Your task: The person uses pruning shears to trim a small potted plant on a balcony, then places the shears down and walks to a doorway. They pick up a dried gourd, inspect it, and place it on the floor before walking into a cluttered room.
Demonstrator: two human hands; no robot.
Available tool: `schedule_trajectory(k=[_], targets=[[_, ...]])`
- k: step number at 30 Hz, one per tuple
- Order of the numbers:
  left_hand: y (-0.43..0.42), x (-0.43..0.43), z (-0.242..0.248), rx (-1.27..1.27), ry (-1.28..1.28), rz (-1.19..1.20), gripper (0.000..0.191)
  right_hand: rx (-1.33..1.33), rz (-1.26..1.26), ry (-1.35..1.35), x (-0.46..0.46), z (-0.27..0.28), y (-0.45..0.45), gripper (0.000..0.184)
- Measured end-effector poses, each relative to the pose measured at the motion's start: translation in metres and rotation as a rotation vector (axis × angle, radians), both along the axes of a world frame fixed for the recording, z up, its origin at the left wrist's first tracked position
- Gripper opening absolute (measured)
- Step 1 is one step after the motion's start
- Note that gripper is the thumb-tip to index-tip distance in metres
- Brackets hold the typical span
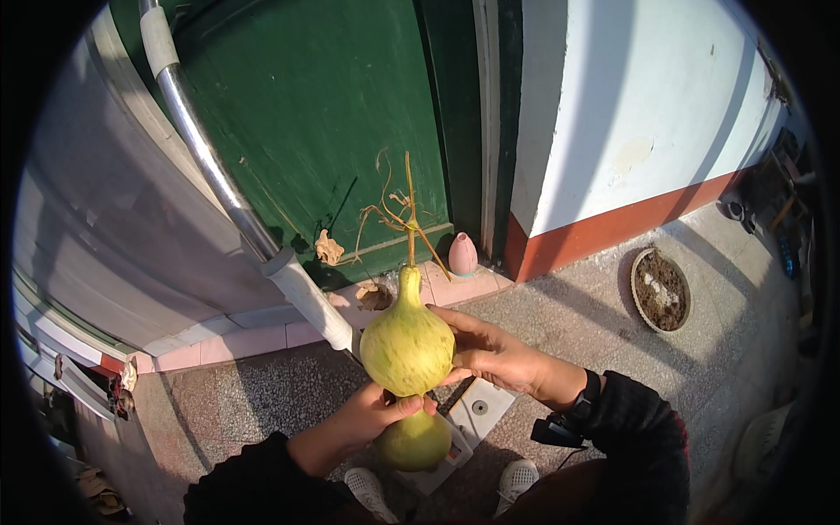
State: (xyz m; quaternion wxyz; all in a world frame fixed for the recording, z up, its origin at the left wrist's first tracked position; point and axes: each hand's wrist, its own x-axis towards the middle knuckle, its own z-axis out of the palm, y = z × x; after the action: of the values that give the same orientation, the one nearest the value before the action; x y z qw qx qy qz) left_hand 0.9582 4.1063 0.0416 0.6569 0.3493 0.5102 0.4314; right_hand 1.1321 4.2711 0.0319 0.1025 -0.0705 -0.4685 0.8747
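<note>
A yellow-green bottle gourd is held up before me, its dry stem and curled tendrils pointing away. My left hand grips the narrow waist between its two bulges, thumb across the front. Against the right side of the upper bulge rests my right hand, fingers spread behind and beside it. The lower bulge hangs below my left hand in shade. Part of a white board with a round fitting shows on the ground behind the gourd.
A metal pole with white sleeves slants beside the green door. On the pink tiled step stands a pink vase-like object, near dry leaves. A round pot of soil sits right on the speckled floor. My white shoes show below.
</note>
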Motion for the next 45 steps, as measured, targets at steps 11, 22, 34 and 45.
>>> schedule_trajectory(k=[11,22,34,45], targets=[[0.0003,0.003,0.0014,-0.017,-0.007,0.009,0.038,-0.019,-0.008,0.011,0.0014,-0.0045,0.0005,0.075],[0.0012,0.0064,0.004,0.009,-0.055,0.021,0.034,0.055,-0.036,0.016,-0.0002,-0.0019,-0.0043,0.078],[0.0016,0.0079,0.0054,-0.007,-0.05,0.032,0.037,0.077,-0.041,0.002,0.0002,-0.0018,-0.0044,0.08],[0.0011,0.0067,0.0,-0.026,0.002,0.044,0.037,0.103,-0.049,0.013,-0.0015,-0.0046,-0.0033,0.079]])
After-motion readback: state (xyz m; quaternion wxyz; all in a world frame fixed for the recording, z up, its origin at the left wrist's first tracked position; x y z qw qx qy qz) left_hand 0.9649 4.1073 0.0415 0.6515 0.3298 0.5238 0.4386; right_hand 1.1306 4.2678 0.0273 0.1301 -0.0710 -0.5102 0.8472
